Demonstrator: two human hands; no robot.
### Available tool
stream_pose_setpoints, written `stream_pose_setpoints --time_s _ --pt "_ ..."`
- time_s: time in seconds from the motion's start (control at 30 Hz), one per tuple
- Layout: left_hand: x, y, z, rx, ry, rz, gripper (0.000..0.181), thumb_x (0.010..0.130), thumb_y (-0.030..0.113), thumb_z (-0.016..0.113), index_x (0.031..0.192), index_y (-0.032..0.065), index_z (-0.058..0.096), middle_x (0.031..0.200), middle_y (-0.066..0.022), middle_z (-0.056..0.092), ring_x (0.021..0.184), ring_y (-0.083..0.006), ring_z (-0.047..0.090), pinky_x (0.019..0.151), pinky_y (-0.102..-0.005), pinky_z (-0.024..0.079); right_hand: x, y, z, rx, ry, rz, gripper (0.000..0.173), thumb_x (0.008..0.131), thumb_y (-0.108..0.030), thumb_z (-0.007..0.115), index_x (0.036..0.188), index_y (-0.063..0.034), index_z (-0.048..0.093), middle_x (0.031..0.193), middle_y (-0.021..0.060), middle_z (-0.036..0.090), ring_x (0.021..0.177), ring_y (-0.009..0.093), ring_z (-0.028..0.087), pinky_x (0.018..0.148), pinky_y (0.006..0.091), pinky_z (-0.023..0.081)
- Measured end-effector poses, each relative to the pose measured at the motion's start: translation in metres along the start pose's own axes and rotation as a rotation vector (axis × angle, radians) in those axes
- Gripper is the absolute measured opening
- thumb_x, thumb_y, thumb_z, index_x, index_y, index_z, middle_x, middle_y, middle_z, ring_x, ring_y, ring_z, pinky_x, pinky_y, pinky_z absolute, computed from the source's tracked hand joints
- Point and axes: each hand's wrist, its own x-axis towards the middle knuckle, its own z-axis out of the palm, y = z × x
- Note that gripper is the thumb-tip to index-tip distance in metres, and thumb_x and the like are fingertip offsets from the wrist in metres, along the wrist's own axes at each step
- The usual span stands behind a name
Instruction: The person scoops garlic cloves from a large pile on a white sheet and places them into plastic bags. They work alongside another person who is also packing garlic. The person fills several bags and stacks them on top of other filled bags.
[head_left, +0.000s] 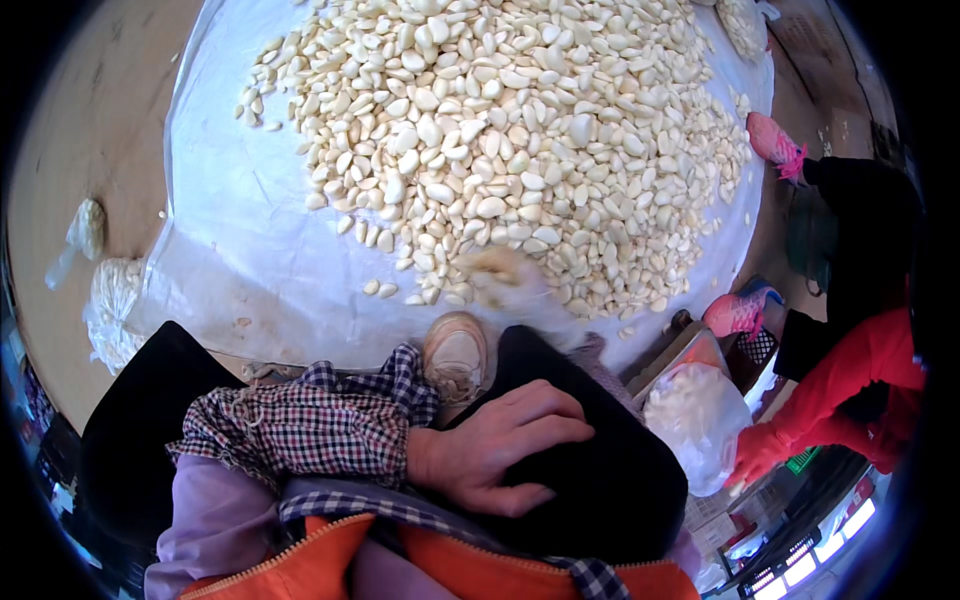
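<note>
Peeled garlic cloves (495, 150) lie in a wide heap on a white plastic sheet (247, 262) before me. My left hand (502, 446) rests palm down across my black-clad right knee, fingers apart, holding nothing. It comes out of a checked sleeve cover. My right hand (506, 274) is strongly blurred at the near edge of the heap, beyond that knee, touching or just above the cloves. Whether it holds any cannot be told. A few loose cloves (379, 288) lie on the sheet to its left.
At the right, another person's red sleeve (832, 390) reaches to a clear plastic bag of cloves (694, 420) by a metal tray (686, 345). That person's pink shoes (731, 311) stand at the sheet's edge. Filled bags (116, 307) lie at the left. My shoe (454, 356) touches the near edge.
</note>
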Motion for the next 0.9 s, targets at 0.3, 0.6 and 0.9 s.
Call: stream_pose_setpoints --time_s 0.3,0.6,0.9 --pt "-0.005 -0.001 -0.001 0.013 0.01 0.003 0.054 0.081 0.037 0.048 0.11 -0.0086 0.047 0.106 -0.0216 0.047 0.093 -0.0304 0.049 0.081 -0.0365 0.04 0.056 0.037 -0.005 -0.401 -0.012 -0.231 0.047 0.082 0.002 0.05 0.127 -0.0125 0.045 0.115 0.011 0.052 0.099 0.022 0.053 0.083 0.0295 0.046" --pt "-0.006 0.001 0.001 0.025 -0.015 0.003 0.057 0.083 0.042 0.045 0.11 -0.0083 0.048 0.105 -0.0216 0.047 0.093 -0.03 0.049 0.081 -0.0364 0.04 0.07 -0.086 -0.113 0.093 0.487 -0.108 0.051 0.085 -0.01 0.053 0.132 -0.0105 0.035 0.123 0.0138 0.048 0.098 0.018 0.052 0.08 0.0267 0.046" --pt "0.001 0.001 0.004 0.044 -0.076 -0.008 0.053 0.072 0.029 0.057 0.109 -0.0071 0.047 0.104 -0.0203 0.047 0.091 -0.0326 0.049 0.079 -0.0372 0.041 -0.079 -0.054 -0.098 0.568 0.847 -0.126 0.026 0.086 -0.014 0.052 0.107 0.0021 0.053 0.069 0.0015 0.05 0.057 0.008 0.042 0.051 0.0224 0.035"
